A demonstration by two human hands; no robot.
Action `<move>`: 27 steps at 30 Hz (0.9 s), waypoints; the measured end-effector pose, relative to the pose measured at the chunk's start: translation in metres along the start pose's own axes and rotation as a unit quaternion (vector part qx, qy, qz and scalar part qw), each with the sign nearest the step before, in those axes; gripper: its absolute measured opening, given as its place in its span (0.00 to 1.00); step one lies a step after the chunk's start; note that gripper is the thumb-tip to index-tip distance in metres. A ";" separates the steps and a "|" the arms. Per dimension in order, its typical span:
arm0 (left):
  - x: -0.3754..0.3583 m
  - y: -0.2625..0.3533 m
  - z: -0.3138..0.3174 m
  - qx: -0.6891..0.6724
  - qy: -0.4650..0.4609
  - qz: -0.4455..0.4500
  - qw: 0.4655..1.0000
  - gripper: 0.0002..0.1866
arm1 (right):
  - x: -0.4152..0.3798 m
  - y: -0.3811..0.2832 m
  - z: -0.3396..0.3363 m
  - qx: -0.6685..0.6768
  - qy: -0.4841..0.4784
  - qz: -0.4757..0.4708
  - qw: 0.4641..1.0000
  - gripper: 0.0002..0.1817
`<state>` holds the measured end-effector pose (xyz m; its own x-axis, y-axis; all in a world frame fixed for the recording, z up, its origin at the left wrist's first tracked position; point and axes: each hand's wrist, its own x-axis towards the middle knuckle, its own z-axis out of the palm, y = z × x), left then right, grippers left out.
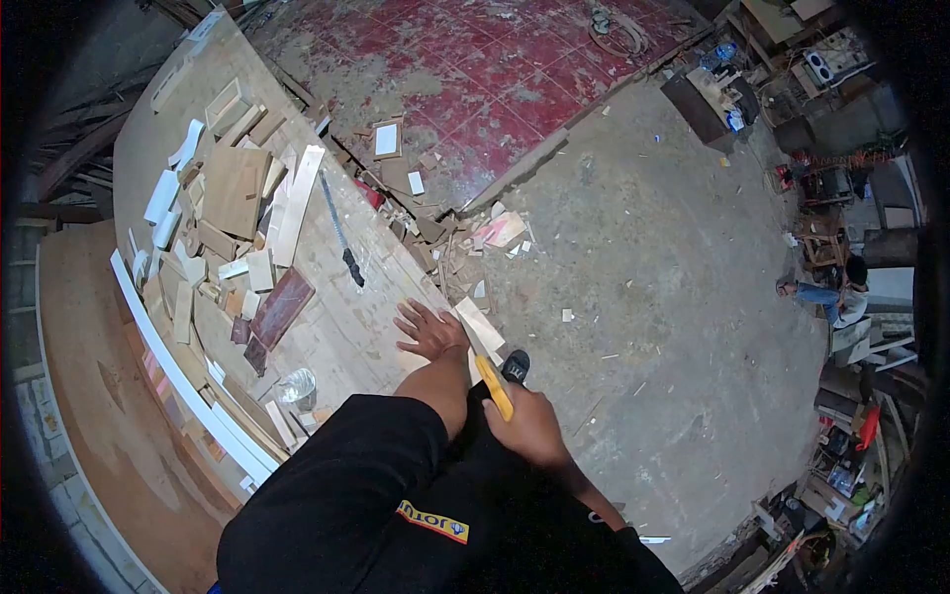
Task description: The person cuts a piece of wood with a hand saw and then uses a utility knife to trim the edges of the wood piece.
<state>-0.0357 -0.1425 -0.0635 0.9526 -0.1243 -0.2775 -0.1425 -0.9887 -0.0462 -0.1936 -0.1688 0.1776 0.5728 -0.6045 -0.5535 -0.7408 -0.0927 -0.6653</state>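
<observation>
My left hand lies flat with spread fingers near the right edge of the wooden workbench. Just beside it, a pale piece of wood sticks out past that edge. My right hand is closed round the yellow handle of a tool, whose far end meets the pale wood; its blade is too small to make out clearly. Beyond my left hand, a dark strip-like object with a black end rests on the bench. A reddish-brown board lies farther left.
Wood offcuts and white rolls are piled on the bench's left. A clear plastic cup stands nearer me. Scraps litter the concrete floor. A person sits at the far right, amid clutter.
</observation>
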 end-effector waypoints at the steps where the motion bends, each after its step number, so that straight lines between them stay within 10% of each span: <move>1: 0.001 -0.002 0.001 0.003 -0.001 -0.001 1.000 0.41 | -0.004 -0.006 -0.003 0.001 -0.003 0.001 1.000 0.18; 27: 0.001 -0.001 0.013 0.010 0.029 -0.003 1.000 0.39 | -0.004 -0.004 -0.005 -0.035 -0.014 -0.002 0.999 0.22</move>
<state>-0.0380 -0.1403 -0.0766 0.9673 -0.1228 -0.2217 -0.1407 -0.9878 -0.0665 -0.1946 -0.1697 0.1850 0.5847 -0.5820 -0.5651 -0.7604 -0.1504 -0.6318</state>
